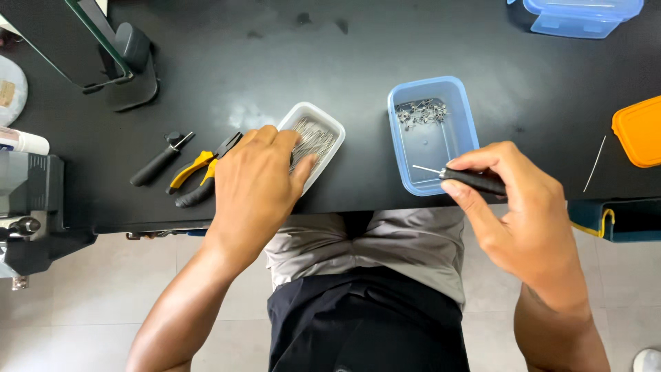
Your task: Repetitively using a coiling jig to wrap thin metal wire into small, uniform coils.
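Head view: my left hand (256, 178) reached into the white tray (329, 122) of thin wire pins (313, 138), fingers curled over them, grip hidden. My right hand (518, 207) pinched a black-handled tool (475, 180), its metal tip over the blue tub (460, 110). Yellow pliers (196, 172) and 1 black tool (157, 163) lay just left of the tray. Orange lid (639, 131) far right.

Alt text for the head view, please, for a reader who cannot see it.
Seen from above at a black table, a person's left hand reaches into a white tray of thin metal wires, while the right hand holds a black-handled tool over a blue tub with small wire pieces. Yellow-handled pliers lie left of the tray.
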